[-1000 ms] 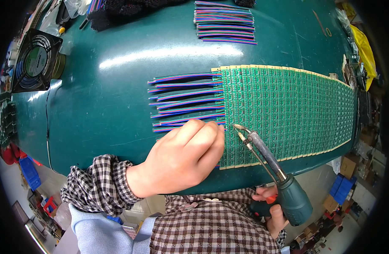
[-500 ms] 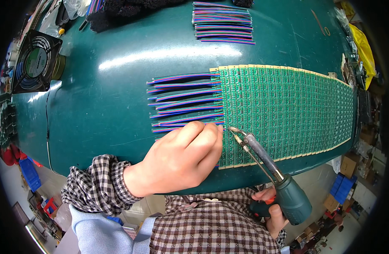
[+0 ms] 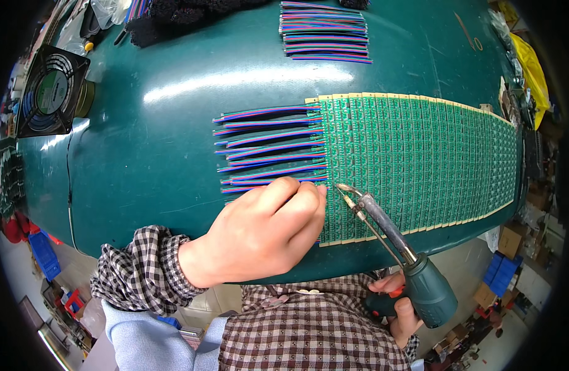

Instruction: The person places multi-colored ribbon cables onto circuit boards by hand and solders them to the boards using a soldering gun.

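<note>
My left hand (image 3: 260, 226) is closed in a pinch at the left edge of the green circuit board panel (image 3: 408, 161). It grips a multicoloured ribbon cable, mostly hidden under the hand. Other ribbon cables (image 3: 269, 140) lie side by side, their right ends on the board edge. My right hand (image 3: 403, 318), low in the view, is wrapped round the handle of a dark green soldering gun (image 3: 430, 294). Its bent tip and the thin feed tube beside it reach up and left over the panel, just right of my left fingertips. Whether the tip touches the board, I cannot tell.
A square black fan (image 3: 54, 91) stands at the table's left, its cord (image 3: 69, 185) running down toward the near edge. More ribbon cables (image 3: 325, 34) lie in a stack at the far side. A dark bundle of cables (image 3: 185, 15) sits at the far left.
The soldering gun's tip has shifted very slightly up and left. My left hand keeps its pinch at nearly the same spot.
</note>
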`<control>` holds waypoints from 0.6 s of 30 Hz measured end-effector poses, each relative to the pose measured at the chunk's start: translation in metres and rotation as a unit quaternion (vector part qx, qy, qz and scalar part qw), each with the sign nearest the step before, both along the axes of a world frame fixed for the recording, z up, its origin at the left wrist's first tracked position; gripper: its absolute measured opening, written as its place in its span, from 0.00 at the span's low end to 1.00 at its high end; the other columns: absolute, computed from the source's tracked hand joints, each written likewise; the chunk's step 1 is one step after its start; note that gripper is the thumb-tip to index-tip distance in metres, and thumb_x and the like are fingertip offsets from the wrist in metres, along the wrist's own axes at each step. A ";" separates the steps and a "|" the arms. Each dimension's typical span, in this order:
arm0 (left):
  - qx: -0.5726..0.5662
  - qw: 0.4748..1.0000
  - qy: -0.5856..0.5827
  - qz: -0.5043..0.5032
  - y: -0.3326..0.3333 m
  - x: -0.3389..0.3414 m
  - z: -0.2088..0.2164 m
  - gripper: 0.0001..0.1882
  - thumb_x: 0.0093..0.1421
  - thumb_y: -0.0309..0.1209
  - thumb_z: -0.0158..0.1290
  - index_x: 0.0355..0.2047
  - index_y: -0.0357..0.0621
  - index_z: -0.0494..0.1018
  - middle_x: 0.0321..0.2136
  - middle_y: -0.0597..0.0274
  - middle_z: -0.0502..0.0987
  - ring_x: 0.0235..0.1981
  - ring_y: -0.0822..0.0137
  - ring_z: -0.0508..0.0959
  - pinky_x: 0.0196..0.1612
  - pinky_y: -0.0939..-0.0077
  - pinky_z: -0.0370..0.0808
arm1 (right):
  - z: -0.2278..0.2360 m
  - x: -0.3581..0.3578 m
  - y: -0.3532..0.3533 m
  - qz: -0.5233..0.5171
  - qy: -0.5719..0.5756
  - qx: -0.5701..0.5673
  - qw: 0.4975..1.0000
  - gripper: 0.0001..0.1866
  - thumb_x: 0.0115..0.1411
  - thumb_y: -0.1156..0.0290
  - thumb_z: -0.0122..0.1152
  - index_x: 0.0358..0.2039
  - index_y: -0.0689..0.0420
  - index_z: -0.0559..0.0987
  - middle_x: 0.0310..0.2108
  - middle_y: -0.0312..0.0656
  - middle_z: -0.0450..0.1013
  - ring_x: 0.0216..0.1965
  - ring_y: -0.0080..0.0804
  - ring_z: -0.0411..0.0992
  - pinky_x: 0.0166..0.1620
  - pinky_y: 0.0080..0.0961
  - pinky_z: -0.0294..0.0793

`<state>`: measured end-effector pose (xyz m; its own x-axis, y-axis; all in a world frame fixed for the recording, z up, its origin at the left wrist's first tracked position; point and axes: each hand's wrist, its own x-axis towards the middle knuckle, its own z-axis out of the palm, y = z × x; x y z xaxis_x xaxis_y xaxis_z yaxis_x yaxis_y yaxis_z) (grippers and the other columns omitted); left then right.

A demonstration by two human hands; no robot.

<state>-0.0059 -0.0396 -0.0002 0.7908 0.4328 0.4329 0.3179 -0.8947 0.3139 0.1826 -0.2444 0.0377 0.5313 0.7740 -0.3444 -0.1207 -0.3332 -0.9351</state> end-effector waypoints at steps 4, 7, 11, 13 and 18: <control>-0.025 1.000 -0.008 -0.012 0.007 0.000 0.003 0.20 0.42 0.22 0.58 0.39 0.29 0.78 0.35 0.55 0.74 0.32 0.62 0.76 0.33 0.74 0.77 | 0.001 -0.002 0.003 0.009 0.008 0.002 1.000 0.34 0.57 0.54 0.67 0.50 0.73 0.69 0.32 0.51 0.73 0.33 0.41 0.76 0.39 0.40 0.81; -0.062 0.998 -0.007 -0.015 0.011 -0.001 0.005 0.19 0.43 0.22 0.58 0.39 0.30 0.78 0.34 0.56 0.74 0.30 0.63 0.76 0.31 0.74 0.76 | 0.001 -0.001 0.002 0.012 0.009 0.000 1.000 0.34 0.57 0.55 0.67 0.50 0.73 0.69 0.32 0.51 0.73 0.34 0.41 0.76 0.40 0.40 0.82; -0.084 0.996 -0.029 -0.005 0.013 -0.001 0.002 0.17 0.44 0.22 0.58 0.38 0.34 0.79 0.33 0.59 0.75 0.29 0.64 0.75 0.29 0.74 0.74 | 0.000 -0.002 0.002 0.014 0.008 0.008 1.000 0.34 0.57 0.55 0.67 0.50 0.73 0.69 0.32 0.51 0.73 0.34 0.41 0.76 0.40 0.40 0.82; -0.094 0.995 -0.039 -0.001 0.014 -0.002 0.000 0.16 0.45 0.21 0.58 0.38 0.35 0.79 0.33 0.60 0.75 0.28 0.65 0.75 0.29 0.74 0.74 | 0.002 -0.003 0.005 0.013 0.012 0.014 1.000 0.33 0.57 0.56 0.67 0.49 0.73 0.69 0.32 0.51 0.73 0.34 0.42 0.76 0.40 0.40 0.82; -0.091 0.995 -0.039 -0.001 0.014 -0.002 -0.001 0.16 0.45 0.21 0.58 0.38 0.35 0.79 0.33 0.60 0.75 0.29 0.65 0.75 0.29 0.74 0.74 | 0.001 -0.002 0.004 0.019 0.014 0.011 1.000 0.31 0.58 0.56 0.66 0.47 0.73 0.70 0.32 0.52 0.74 0.34 0.42 0.76 0.40 0.40 0.81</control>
<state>-0.0079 -0.0261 -0.0011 0.7591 0.5076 0.4075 0.2836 -0.8214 0.4948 0.1802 -0.2401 0.0384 0.4921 0.8008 -0.3414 -0.1342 -0.3177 -0.9386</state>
